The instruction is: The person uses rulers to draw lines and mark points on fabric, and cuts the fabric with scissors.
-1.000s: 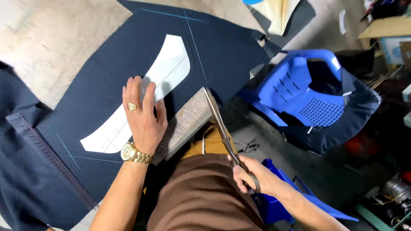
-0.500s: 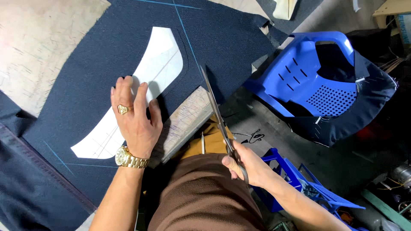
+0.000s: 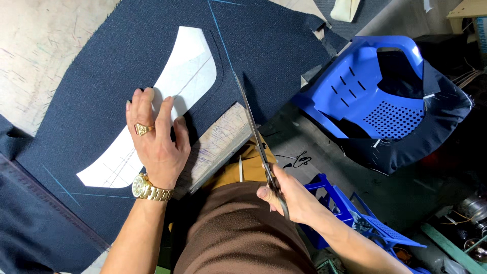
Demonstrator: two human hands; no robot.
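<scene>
The left hand (image 3: 156, 136) lies flat with its fingers spread a little, pressing a white paper pattern piece (image 3: 162, 104) onto dark navy woven fabric (image 3: 101, 91). A gold ring sits on one finger and a gold metal-link watch (image 3: 147, 189) circles the wrist. The pattern is a long, curved strip, broad and rounded at its far end, narrowing toward the near edge of the table, with faint ruled lines on it. The fabric has a fine, grainy weave and carries thin blue chalk lines (image 3: 219, 35); it covers most of the pale, scuffed worktable (image 3: 30, 45) and hangs over the near edge, where a bare wooden corner (image 3: 220, 144) of the table shows.

The right hand (image 3: 289, 195) is closed around the handles of long steel tailor's shears (image 3: 256, 142). The blades lie close together, almost shut, pointing away from the person along the cloth's cut edge, just right of the pattern and apart from it.

Beyond the table's right side stands a blue plastic chair (image 3: 365, 86) with a perforated seat, more navy cloth (image 3: 436, 122) draped around it. A second blue plastic piece (image 3: 355, 218) sits beside the right forearm.
</scene>
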